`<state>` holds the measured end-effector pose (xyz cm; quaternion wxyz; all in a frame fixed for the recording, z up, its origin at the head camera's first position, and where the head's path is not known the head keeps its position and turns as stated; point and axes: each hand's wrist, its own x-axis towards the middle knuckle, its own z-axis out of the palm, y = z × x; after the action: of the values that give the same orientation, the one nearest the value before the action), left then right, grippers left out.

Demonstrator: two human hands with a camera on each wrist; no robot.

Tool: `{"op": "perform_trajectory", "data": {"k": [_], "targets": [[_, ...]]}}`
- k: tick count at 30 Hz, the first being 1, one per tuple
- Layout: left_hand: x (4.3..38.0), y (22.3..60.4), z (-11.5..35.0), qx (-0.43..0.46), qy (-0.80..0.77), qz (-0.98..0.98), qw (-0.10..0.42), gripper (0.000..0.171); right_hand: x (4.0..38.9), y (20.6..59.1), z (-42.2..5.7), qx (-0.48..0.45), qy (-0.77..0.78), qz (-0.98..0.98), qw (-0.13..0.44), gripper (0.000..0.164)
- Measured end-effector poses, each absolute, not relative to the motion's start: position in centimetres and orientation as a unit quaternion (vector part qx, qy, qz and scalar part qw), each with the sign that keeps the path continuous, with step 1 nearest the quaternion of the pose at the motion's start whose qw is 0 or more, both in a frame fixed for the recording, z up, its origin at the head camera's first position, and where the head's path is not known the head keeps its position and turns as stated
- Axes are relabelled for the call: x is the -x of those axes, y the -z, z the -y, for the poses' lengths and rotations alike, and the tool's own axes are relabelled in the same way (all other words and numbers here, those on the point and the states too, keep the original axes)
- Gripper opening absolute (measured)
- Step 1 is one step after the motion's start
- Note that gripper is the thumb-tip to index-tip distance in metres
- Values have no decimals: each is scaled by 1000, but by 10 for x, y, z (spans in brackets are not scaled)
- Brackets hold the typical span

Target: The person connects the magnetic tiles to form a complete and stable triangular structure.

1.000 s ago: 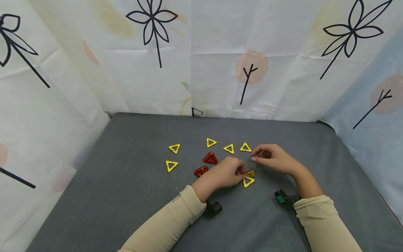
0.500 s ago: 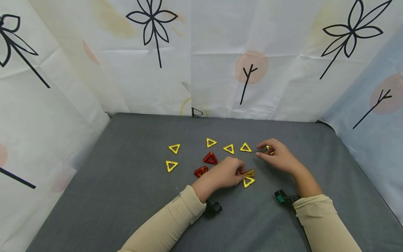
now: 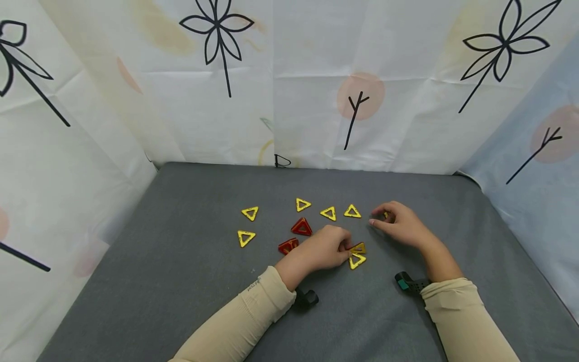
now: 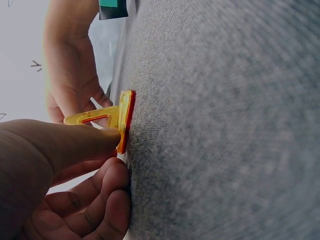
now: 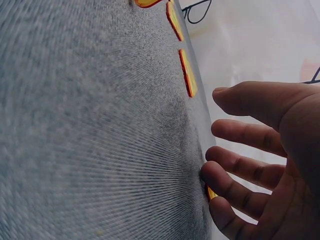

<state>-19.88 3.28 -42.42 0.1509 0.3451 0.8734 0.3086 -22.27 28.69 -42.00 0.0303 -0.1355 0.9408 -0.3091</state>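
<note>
My left hand pinches a pair of yellow triangle tiles between thumb and fingers. One lies flat on the grey cloth; the other stands raised against it. In the left wrist view, the thumb presses where the raised tile meets the flat one. Farther right, my right hand hovers low with relaxed, spread fingers and grips nothing. Just behind its fingers lies another yellow triangle tile, mostly hidden; in the right wrist view only a sliver of that tile shows.
Along the back lie three yellow tiles, the nearest to the right hand being one yellow triangle. Two more yellow triangles lie at left. Red triangular pieces sit beside the left wrist. A printed curtain borders the grey table.
My right hand has shifted right and slightly back, its fingers opening wider over a yellow triangle tile that came into view behind them. My left hand keeps its pinch in the same spot.
</note>
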Motion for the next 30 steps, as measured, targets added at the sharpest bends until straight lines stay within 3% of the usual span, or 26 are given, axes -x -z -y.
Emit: {"op": "perform_trajectory", "data": {"k": [15, 30], "targets": [[198, 426, -34, -346, -304, -876, 145, 5, 222, 418, -294, 69, 281, -957, -16, 31], [197, 424, -32, -348, -309, -873, 146, 5, 222, 417, -300, 12, 246, -969, 5, 38]]}}
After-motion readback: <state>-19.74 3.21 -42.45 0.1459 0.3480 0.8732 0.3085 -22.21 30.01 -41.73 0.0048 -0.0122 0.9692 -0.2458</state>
